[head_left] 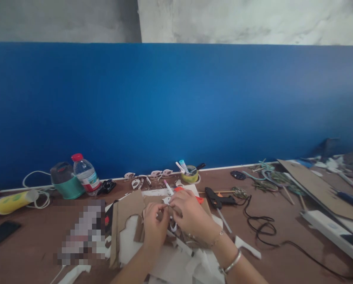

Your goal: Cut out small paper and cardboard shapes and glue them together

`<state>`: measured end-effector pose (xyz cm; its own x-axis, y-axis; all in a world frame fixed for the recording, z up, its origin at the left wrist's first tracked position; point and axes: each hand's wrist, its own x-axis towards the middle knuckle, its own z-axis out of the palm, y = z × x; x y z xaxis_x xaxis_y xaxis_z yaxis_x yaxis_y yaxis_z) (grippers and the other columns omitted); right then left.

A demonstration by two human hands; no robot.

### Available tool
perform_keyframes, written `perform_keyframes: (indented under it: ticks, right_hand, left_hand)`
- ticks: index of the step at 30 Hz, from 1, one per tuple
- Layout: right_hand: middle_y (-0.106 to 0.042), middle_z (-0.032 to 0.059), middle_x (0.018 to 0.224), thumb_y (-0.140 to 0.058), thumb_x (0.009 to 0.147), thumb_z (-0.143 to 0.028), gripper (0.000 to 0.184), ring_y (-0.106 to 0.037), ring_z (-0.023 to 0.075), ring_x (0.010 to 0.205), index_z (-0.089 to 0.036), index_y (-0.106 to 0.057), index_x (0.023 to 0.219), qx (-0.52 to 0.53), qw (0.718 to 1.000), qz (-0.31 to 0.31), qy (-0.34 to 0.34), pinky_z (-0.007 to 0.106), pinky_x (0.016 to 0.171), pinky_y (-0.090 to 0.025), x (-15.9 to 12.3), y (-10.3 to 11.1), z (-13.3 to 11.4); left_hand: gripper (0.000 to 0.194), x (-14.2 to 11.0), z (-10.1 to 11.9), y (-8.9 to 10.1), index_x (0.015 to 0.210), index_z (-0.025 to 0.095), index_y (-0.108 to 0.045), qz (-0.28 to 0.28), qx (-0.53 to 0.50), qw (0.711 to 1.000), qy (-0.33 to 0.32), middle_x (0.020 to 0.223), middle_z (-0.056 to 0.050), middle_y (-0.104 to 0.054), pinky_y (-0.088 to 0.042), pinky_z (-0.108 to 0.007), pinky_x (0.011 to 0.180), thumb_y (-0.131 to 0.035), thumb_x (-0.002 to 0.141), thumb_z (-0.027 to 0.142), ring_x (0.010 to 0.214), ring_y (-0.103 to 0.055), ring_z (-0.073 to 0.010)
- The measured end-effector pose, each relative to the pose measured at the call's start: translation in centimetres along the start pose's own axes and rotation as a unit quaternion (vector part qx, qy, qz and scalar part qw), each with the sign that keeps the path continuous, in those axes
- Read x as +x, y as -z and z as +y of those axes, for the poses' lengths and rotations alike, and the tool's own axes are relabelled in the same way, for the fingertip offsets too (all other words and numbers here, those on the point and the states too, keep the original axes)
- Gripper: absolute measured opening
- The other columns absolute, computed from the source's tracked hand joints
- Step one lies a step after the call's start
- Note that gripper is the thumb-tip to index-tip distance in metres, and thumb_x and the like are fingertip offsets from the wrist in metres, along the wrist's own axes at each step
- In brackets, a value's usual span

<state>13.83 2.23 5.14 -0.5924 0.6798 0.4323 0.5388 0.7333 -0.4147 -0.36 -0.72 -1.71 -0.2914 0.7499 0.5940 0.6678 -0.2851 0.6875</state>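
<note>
Over a pile of paper and cardboard, my left hand [155, 219] and my right hand [189, 209] are close together, fingertips pinched around a small white paper cutout [166, 200] with a dark spot on it. My fingers cover most of the piece, so its full shape is hidden. Beneath my hands lie brown cardboard [126, 211] and white paper sheets [167, 264] with loose scraps. An orange-red object [199, 199] shows just behind my right hand, and a pink-and-white marker [168, 187] points up past it.
Several white cutouts [156, 174] line the wall edge. A yellow tape roll [189, 177] holds pens. To the right are a black glue gun [219, 198], its cord and a white power strip [336, 232]. A water bottle [86, 175] and a phone [1, 234] are at left.
</note>
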Motion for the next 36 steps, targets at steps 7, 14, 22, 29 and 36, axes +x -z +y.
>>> perform_keyframes:
  ticks: [7, 14, 22, 29, 36]
  right_hand:
    - [-0.066, 0.0024, 0.08, -0.055, 0.076, -0.003, 0.019, -0.058, 0.0188, 0.081, -0.02, -0.064, 0.073, -0.001, 1.0, 0.013, 0.002, 0.037, 0.088, -0.037, 0.11, -0.23, 0.07]
    - [-0.066, 0.0027, 0.08, -0.058, 0.076, -0.006, 0.015, -0.057, 0.0194, 0.082, -0.02, -0.063, 0.072, -0.011, 0.999, 0.03, -0.009, 0.038, 0.089, -0.035, 0.16, -0.3, 0.31]
    - [-0.066, 0.004, 0.084, -0.062, 0.074, -0.007, 0.013, -0.056, 0.022, 0.089, -0.02, -0.061, 0.078, -0.014, 0.999, 0.042, -0.02, 0.04, 0.09, -0.034, 0.18, -0.09, 0.11]
    - [-0.065, 0.0036, 0.088, -0.061, 0.075, -0.006, 0.017, -0.055, 0.0217, 0.091, -0.02, -0.061, 0.084, 0.006, 0.999, 0.042, -0.012, 0.037, 0.086, -0.037, 0.11, -0.03, 0.26]
    - [-0.067, 0.003, 0.085, -0.061, 0.076, -0.007, 0.014, -0.057, 0.0209, 0.088, -0.02, -0.064, 0.079, 0.036, 0.998, 0.05, -0.019, 0.038, 0.088, -0.037, 0.1, -0.12, -0.07]
  left_hand:
    - [0.015, 0.1, -0.09, 0.02, 0.07, 0.021, -0.066, 0.001, -0.01, 1.0, 0.015, 0.065, -0.002, -0.065, -0.046, -0.033, 0.066, -0.056, 0.079, 0.028, 0.066, -0.06, -0.0203]
    - [0.018, -0.01, 0.18, 0.18, 0.084, 0.019, -0.07, -0.034, -0.093, 0.995, 0.003, 0.075, -0.005, -0.067, -0.049, -0.032, 0.067, -0.053, 0.084, 0.028, 0.074, -0.062, -0.0208]
    - [0.022, 0.02, 0.74, 0.71, 0.094, 0.018, -0.07, -0.047, -0.153, 0.987, 0.011, 0.084, -0.008, -0.069, -0.051, -0.033, 0.072, -0.055, 0.083, 0.03, 0.081, -0.063, -0.022]
    - [0.023, 0.31, 0.78, 0.72, 0.09, 0.018, -0.072, -0.032, -0.161, 0.985, 0.053, 0.084, -0.008, -0.071, -0.052, -0.033, 0.072, -0.059, 0.08, 0.034, 0.08, -0.064, -0.022]
    - [0.022, 0.22, 0.26, 0.44, 0.087, 0.019, -0.073, -0.023, -0.155, 0.986, 0.063, 0.079, -0.006, -0.07, -0.051, -0.031, 0.07, -0.057, 0.082, 0.034, 0.076, -0.064, -0.0204]
